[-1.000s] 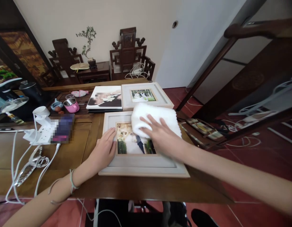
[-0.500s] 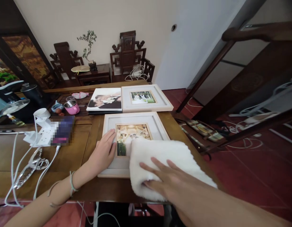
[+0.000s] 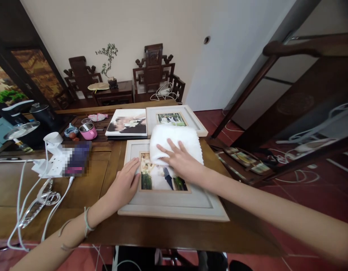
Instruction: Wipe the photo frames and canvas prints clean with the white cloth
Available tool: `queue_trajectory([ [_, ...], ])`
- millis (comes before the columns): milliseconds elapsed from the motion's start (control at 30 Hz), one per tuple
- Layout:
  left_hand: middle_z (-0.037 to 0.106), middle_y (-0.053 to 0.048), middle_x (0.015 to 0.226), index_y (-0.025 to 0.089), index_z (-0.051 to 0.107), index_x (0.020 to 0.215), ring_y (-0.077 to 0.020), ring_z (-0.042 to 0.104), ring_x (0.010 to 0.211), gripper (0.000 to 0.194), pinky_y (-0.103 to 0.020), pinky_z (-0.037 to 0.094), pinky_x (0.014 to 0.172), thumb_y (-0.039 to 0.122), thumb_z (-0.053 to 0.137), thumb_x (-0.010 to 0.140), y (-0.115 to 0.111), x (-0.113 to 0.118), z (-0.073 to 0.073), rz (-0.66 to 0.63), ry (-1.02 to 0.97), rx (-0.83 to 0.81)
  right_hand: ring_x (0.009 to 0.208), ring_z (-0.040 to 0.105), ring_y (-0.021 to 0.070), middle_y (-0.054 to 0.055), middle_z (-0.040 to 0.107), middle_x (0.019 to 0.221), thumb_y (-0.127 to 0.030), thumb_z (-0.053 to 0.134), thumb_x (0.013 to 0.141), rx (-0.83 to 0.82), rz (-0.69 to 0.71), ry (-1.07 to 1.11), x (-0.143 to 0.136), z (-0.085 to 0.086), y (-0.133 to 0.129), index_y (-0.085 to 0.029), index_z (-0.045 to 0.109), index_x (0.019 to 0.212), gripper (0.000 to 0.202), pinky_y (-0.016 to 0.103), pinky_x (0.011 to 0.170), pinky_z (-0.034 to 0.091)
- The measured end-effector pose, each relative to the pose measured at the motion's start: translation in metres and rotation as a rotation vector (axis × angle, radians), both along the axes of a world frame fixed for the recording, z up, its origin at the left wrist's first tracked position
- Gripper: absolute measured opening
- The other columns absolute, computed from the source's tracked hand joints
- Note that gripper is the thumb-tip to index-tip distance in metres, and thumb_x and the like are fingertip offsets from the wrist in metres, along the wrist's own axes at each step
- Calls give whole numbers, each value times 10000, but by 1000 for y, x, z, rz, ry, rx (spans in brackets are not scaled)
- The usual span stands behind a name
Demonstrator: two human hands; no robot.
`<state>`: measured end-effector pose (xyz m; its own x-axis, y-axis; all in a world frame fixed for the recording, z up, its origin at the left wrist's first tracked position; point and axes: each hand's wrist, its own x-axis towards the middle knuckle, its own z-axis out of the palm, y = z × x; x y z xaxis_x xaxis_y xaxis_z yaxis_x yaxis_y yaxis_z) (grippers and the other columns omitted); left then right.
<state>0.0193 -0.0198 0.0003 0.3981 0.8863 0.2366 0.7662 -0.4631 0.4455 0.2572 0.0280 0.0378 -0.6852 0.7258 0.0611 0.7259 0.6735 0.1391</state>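
A light wooden picture frame (image 3: 174, 216) lies flat on the brown table, with a photo (image 3: 157, 178) in its middle. My left hand (image 3: 125, 184) rests on the frame's left side, fingers stretched out and holding nothing. Under my right hand (image 3: 181, 160) is a folded, fluffy white cloth (image 3: 176, 137), which covers the upper right part of the photo and of the frame. The fingers of my right hand are spread flat over the cloth, pressing on it.
Behind lie a second framed photo (image 3: 199, 126) and a stack topped by a photo panel (image 3: 128, 130). To the left are a pink cup (image 3: 88, 131), a white power strip (image 3: 53, 163) with cables, a silver ornament (image 3: 35, 207) and a dark pot (image 3: 44, 118).
My right hand and the white cloth have moved away from me, from the frame's lower right to its upper part. More of the photo and the frame's lower edge now shows. My left hand stays put.
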Motion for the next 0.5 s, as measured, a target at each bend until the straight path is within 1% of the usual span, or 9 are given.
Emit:
queue_trajectory([
  [67, 425, -155, 1472, 135, 405, 1400, -257, 358, 1389, 443, -505, 332, 1129, 252, 354, 976, 0, 0, -1, 1, 4, 10, 1385, 178, 462, 133, 305, 1530, 95, 471, 660, -98, 2, -36, -3, 2, -24, -174, 574, 1307, 709, 701, 1041, 255],
  [133, 421, -151, 1475, 141, 392, 1410, -256, 351, 1393, 447, -509, 327, 1131, 255, 343, 980, 0, 1, -3, 1, 10, 20, 1378, 162, 485, 133, 266, 1543, 70, 528, 631, -263, -23, -73, -5, 9, -56, -192, 550, 1337, 753, 712, 1039, 241],
  [233, 413, -157, 1479, 128, 392, 1409, -258, 345, 1395, 452, -506, 326, 1134, 257, 328, 981, 0, 1, -4, 9, 29, 17, 1369, 180, 503, 102, 252, 1549, 36, 578, 594, -535, -36, -99, -8, 28, -97, -246, 566, 1321, 780, 728, 1020, 259],
  [300, 408, -161, 1481, 116, 396, 1406, -262, 344, 1395, 455, -505, 327, 1134, 254, 319, 980, 0, 2, -3, 13, 39, 11, 1364, 233, 483, 63, 298, 1535, 27, 560, 615, -649, -17, -81, -11, 41, -112, -276, 606, 1270, 723, 708, 1012, 308],
  [367, 411, -161, 1479, 119, 403, 1403, -265, 347, 1394, 453, -506, 329, 1133, 255, 313, 979, 0, 2, -3, 12, 37, 12, 1365, 262, 457, 40, 327, 1527, 36, 530, 631, -683, -6, -43, -14, 48, -114, -285, 610, 1258, 709, 674, 1015, 344],
  [400, 414, -160, 1477, 124, 405, 1401, -264, 349, 1392, 452, -506, 330, 1132, 257, 313, 980, 0, 2, -2, 9, 34, 13, 1370, 257, 450, 41, 322, 1530, 48, 517, 626, -673, -12, -24, -15, 48, -110, -283, 596, 1274, 731, 665, 1020, 347],
  [433, 417, -159, 1475, 127, 404, 1402, -264, 352, 1391, 452, -506, 331, 1132, 258, 312, 980, 0, 1, -2, 4, 31, 14, 1380, 235, 440, 47, 304, 1540, 64, 499, 619, -638, -22, 0, -17, 45, -103, -278, 571, 1302, 767, 658, 1032, 334],
  [500, 415, -158, 1477, 127, 396, 1409, -259, 351, 1392, 455, -503, 329, 1133, 251, 306, 980, 0, 1, -2, -4, 36, 11, 1404, 177, 415, 69, 258, 1558, 87, 458, 616, -497, -44, 58, -19, 31, -81, -258, 517, 1355, 817, 655, 1065, 275],
])
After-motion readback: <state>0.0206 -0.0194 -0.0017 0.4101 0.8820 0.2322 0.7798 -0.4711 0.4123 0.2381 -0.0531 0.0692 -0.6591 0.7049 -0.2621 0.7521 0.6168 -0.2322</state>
